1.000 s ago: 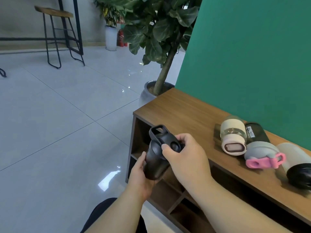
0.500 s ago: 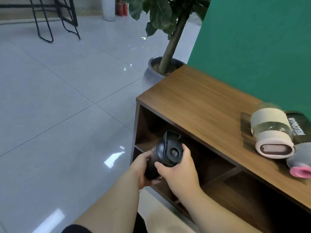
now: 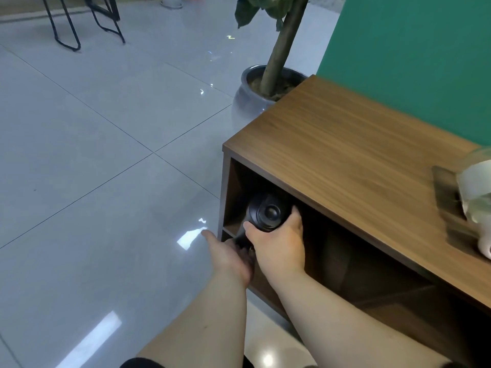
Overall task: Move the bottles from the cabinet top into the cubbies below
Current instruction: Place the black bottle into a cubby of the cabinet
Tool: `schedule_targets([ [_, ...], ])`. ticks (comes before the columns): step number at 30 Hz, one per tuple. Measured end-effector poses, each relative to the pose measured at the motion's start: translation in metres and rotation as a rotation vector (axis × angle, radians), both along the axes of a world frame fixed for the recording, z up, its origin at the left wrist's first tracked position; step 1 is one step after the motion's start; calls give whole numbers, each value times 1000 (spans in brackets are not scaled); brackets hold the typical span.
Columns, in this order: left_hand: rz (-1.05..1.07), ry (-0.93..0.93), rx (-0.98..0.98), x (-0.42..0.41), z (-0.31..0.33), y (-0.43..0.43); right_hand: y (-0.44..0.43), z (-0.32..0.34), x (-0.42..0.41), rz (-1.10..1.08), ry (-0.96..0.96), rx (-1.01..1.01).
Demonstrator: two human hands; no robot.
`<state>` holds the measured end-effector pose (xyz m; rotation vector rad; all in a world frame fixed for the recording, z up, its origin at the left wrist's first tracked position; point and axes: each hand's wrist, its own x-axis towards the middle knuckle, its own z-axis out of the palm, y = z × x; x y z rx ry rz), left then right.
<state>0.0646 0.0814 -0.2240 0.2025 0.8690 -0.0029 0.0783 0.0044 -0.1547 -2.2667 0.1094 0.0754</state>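
Observation:
A black bottle (image 3: pixel 267 215) sits partly inside the top left cubby of the wooden cabinet (image 3: pixel 342 155), lid end facing me. My right hand (image 3: pixel 279 245) grips its lid end from below and the side. Lower down, my left hand (image 3: pixel 231 256) cups the bottle's underside, palm turned inward with the thumb out. The bottle's body is mostly hidden by the hands and the cubby's shadow. A pale cream bottle (image 3: pixel 475 187) lies blurred on the cabinet top at the right edge.
A grey pot (image 3: pixel 249 99) with a tree stands just past the cabinet's far left corner. A green wall (image 3: pixel 414 49) backs the cabinet. Shiny grey floor tiles spread to the left, with black stool legs (image 3: pixel 66 30) far off. Darker cubbies open to the right and below.
Both hands have carried the black bottle down and forward from beside the cabinet top into the top left cubby. My view has tilted down and left, pushing the other bottles out of frame.

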Motion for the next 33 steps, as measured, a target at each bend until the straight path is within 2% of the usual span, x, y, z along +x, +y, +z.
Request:
schedule_targets([
  [9,24,35,85,10,1,-8,10,-16,16,-27,38,-37],
  [16,61,40,60,12,2,-11,17,-19,18,-45,8,-80],
  [25,1,40,90,8,11,-7,18,-21,18,-56,30,-129],
  [30,31,83,54,7,-5,-7,-6,-15,-2,-25,79,-184],
  [33,-25,200,114,-3,18,-10,-39,-6,-23,12,143,-83],
])
